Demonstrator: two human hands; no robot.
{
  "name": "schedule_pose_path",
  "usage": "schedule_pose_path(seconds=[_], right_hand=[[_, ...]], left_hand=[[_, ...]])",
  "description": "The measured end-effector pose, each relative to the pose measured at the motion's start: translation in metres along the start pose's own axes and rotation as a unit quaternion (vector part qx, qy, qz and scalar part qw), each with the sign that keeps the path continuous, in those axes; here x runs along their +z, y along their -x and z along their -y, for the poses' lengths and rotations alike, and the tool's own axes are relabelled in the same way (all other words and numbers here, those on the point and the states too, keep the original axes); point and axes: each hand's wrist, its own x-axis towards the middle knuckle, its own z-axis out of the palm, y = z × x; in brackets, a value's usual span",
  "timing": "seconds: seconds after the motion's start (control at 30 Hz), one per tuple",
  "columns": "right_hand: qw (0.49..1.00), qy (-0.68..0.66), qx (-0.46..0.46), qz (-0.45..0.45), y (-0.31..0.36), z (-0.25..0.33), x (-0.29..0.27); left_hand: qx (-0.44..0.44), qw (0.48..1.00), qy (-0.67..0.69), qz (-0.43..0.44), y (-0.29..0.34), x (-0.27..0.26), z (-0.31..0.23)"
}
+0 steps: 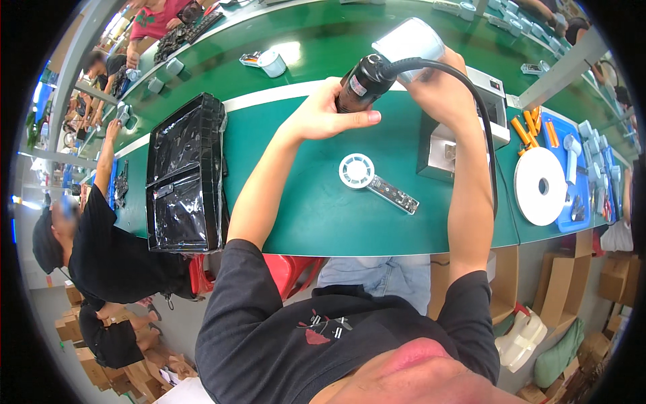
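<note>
— Both hands are raised above the green bench (316,222): the left hand (323,111) is wrapped around a black power tool (363,81), and the right hand (437,84) is closed on a pale cylindrical housing (409,39).

— How should it be handled?

— The tool is judged rigid and fairly heavy, best gripped mid-barrel; its cable (481,114) may drag.

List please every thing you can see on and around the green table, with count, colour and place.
Power tool: one, black with a black cable, in both hands.
Grey part: one, at the tool's tip, under the right hand.
Fan piece: one, white round head, on the table centre.
Stacked trays: black, left.
Tape roll: one, white, right.
Blue tray: one, far right.
Left hand: on the tool.
Right hand: over the grey part.
</note>
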Motion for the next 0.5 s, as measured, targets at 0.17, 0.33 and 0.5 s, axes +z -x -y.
schedule_pose_path(seconds=[0.17, 0.33, 0.5], right_hand=[[1.000, 0.017, 0.008, 0.002, 0.0002, 0.0015, -0.0006], [1.000, 0.015, 0.012, 0.006, 0.0000, 0.0022, -0.0011], [1.000, 0.013, 0.016, 0.009, 0.0008, 0.0052, -0.0015]], left_hand=[[0.010, 1.000, 0.018, -0.006, -0.0003, 0.0024, -0.0023], [0.023, 1.000, 0.007, -0.012, -0.0003, 0.0048, -0.0080], [0.015, 1.000, 0.016, -0.005, 0.0001, 0.0059, -0.0095]])
